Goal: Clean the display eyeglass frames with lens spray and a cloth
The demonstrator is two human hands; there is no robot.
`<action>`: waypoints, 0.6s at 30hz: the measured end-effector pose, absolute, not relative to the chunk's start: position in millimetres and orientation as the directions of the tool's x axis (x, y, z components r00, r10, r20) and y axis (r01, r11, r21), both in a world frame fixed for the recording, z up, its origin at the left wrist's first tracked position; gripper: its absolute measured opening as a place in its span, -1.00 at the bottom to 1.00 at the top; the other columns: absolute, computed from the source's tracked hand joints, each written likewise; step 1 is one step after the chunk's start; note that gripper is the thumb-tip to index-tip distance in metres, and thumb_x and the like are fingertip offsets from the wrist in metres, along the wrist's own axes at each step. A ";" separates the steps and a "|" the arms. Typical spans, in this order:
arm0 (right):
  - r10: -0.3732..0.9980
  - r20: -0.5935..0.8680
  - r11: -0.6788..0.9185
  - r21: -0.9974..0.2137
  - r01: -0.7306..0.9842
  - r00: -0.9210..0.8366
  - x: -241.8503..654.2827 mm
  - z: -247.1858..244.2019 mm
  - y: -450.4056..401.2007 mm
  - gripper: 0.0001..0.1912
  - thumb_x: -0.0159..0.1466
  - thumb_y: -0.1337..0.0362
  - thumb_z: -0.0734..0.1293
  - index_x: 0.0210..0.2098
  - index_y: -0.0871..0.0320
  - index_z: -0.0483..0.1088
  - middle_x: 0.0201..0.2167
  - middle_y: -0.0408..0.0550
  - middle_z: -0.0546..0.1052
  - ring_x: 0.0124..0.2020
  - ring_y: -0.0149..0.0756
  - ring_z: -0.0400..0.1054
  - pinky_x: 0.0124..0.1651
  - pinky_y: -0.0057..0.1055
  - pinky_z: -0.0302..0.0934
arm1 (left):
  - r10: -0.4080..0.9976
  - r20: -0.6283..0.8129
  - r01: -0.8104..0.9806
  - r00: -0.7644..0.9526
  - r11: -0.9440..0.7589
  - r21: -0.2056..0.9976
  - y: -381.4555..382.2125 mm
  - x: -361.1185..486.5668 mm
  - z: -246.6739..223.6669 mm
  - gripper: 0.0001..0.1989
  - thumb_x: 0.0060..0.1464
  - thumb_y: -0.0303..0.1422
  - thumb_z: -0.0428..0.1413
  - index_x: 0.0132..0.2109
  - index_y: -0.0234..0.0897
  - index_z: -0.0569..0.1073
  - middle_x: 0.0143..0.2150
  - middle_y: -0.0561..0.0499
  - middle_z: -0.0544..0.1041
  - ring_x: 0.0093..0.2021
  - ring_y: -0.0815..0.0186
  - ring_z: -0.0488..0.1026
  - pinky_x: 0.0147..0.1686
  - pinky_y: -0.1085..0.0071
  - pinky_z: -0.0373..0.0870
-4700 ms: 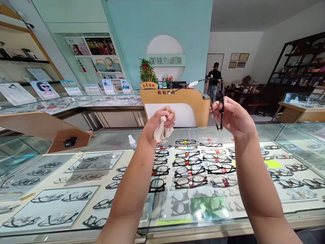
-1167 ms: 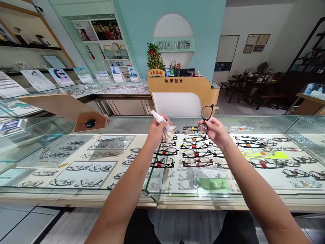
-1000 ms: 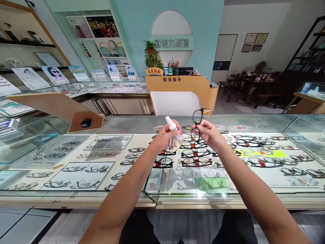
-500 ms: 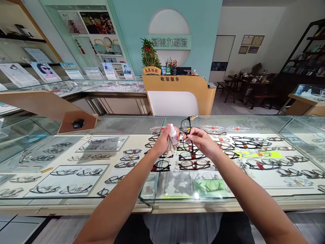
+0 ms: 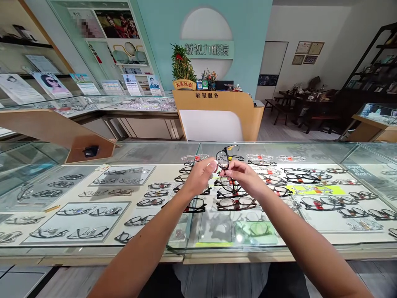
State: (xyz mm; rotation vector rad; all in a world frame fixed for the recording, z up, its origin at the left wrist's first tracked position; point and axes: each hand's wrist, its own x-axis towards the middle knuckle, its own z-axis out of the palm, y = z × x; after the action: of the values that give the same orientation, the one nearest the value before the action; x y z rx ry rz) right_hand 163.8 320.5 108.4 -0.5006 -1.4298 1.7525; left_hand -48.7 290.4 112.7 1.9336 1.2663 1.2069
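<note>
Writing: the wall sign carries the raised characters 新视力眼镜. The wooden reception counter is marked 收银服务 in dark characters. The planter in front of the leafy plant shows 大展鸿图 in red. Print on the upright cards is too small to read.

Materials: the display case has clear glass panels, a pale base and a light edge strip. It contains rows of spectacles, many with red tags at the bridge. A translucent green sheet lies near the front edge; a bright yellow sheet lies under frames at the right.

Held item: the black-rimmed glasses have clear, rounded lenses. They are above the display case, between the hands, rims steeply tilted.

Right hand: thumb and fingers pinch the rim. Left hand: fingers are curled around a white object, mostly hidden, with one end showing beside the near lens.
</note>
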 end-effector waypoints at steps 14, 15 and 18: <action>0.828 0.152 -0.196 -0.823 -0.533 -0.539 164.8 108.9 330.3 -0.65 0.13 0.14 0.68 -0.36 0.10 0.47 -0.24 -0.10 0.69 -0.24 -0.36 0.50 -0.15 -0.44 0.32 | 0.857 0.418 0.568 0.300 -0.513 0.644 286.7 -40.3 109.2 -0.47 0.45 0.09 -0.06 -0.36 -0.21 0.27 -0.38 0.02 0.35 -0.31 0.22 0.27 -0.24 0.28 0.10; 0.827 0.156 -0.193 -0.823 -0.533 -0.540 164.6 108.2 330.8 -0.66 0.14 0.15 0.68 -0.36 0.10 0.48 -0.23 -0.10 0.70 -0.24 -0.36 0.51 -0.15 -0.44 0.33 | 0.859 0.419 0.559 0.295 -0.511 0.653 286.3 -40.0 109.7 -0.48 0.44 0.08 -0.05 -0.36 -0.21 0.28 -0.38 0.01 0.35 -0.31 0.21 0.26 -0.25 0.28 0.09; 0.835 0.156 -0.197 -0.811 -0.551 -0.528 165.5 108.2 333.4 -0.67 0.15 0.15 0.67 -0.36 0.09 0.48 -0.22 -0.09 0.70 -0.22 -0.34 0.52 -0.18 -0.44 0.35 | 0.879 0.402 0.482 0.255 -0.477 0.735 286.5 -43.4 113.3 -0.49 0.43 0.09 -0.06 -0.32 -0.21 0.34 -0.37 0.02 0.35 -0.32 0.22 0.26 -0.25 0.28 0.11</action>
State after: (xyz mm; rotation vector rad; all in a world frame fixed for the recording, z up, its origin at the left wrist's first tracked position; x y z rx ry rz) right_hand 165.5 333.4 108.2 -0.3990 -1.0788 1.8632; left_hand -43.4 286.5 113.3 2.0637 1.2336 1.1239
